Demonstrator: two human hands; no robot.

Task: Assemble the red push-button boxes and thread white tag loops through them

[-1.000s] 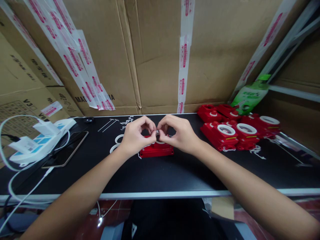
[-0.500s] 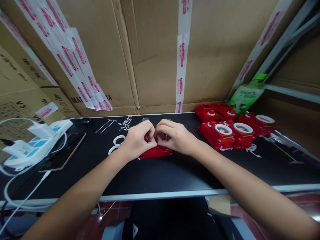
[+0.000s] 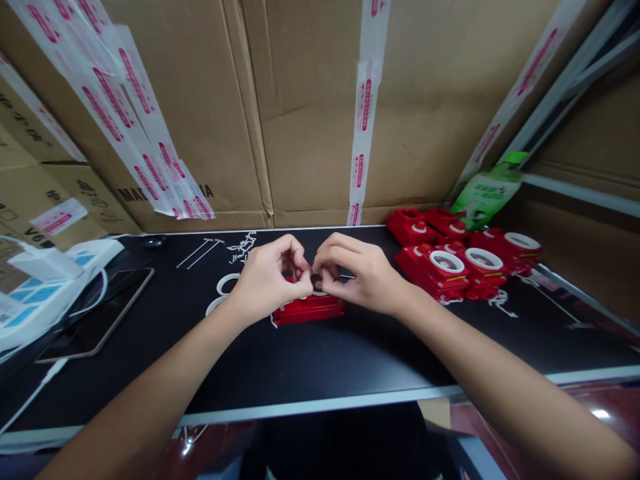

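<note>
On the black table a red housing (image 3: 310,310) lies in front of me, its top partly covered by my fingers. My left hand (image 3: 275,273) is closed in a pinch over its left side; what the fingertips hold is too small to make out. From the right, my right hand (image 3: 353,270) has its fingertips pinched above the same housing, beside a dark round piece (image 3: 317,283). Whatever sits between those fingers is hidden. Just left of my left hand lie two white rings (image 3: 229,285), one partly behind my wrist.
Several red housings (image 3: 433,270), some with white rings, are grouped at the right by a green bottle (image 3: 490,190). Hex keys (image 3: 200,253) and small white pieces (image 3: 243,245) lie at the back left. A phone (image 3: 100,313) and power strip (image 3: 55,280) are far left. Cardboard stands behind.
My hands have drawn slightly apart at the fingertips, showing more of the red housing and the dark round piece. The camera view has shifted a little.
</note>
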